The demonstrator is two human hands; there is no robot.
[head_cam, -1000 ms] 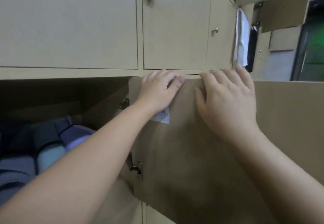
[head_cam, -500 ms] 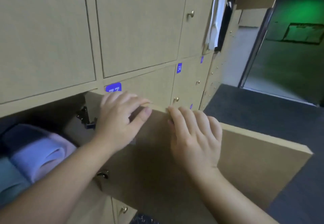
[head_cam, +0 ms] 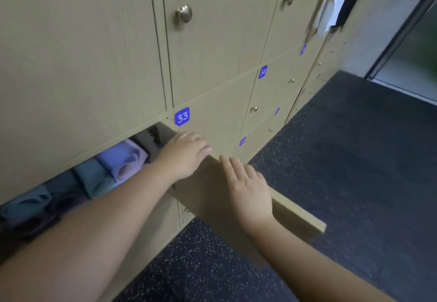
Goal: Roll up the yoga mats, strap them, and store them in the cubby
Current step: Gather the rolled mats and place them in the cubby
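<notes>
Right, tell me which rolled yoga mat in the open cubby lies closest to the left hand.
The lilac-purple rolled mat, rightmost in the open cubby, just behind the left hand on the beige door. The teal rolled mats sit farther left.

You have two hands (head_cam: 186, 154) on one open door (head_cam: 295, 214), about four rolled mats (head_cam: 123, 159), and five round knobs (head_cam: 184, 13).
</notes>
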